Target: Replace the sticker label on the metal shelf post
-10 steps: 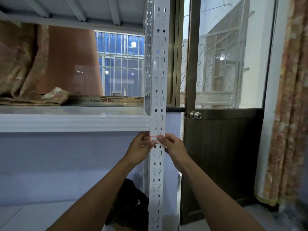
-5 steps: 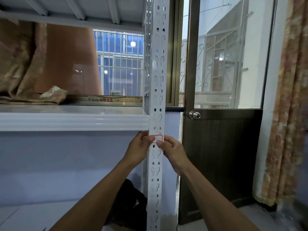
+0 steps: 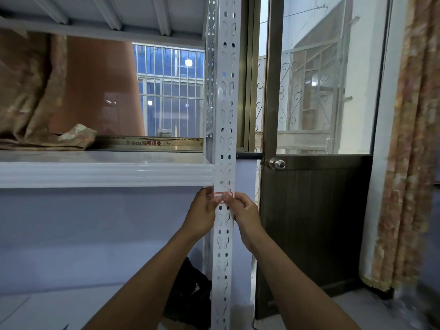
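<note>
Left hand [image 3: 202,214] and right hand [image 3: 246,214], thumbs pinching red-bordered sticker label [image 3: 223,194] against metal shelf post [image 3: 225,110] just below shelf [image 3: 107,175]. Appears stuck on; final smoothing likely left; no old sticker in sight.

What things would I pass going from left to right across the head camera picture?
Crumpled cloth → left hand → sticker label → right hand → door knob → curtain.

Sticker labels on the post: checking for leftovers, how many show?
1: the red-bordered sticker label on the post, held by left hand and right hand, which may hide another.
</note>
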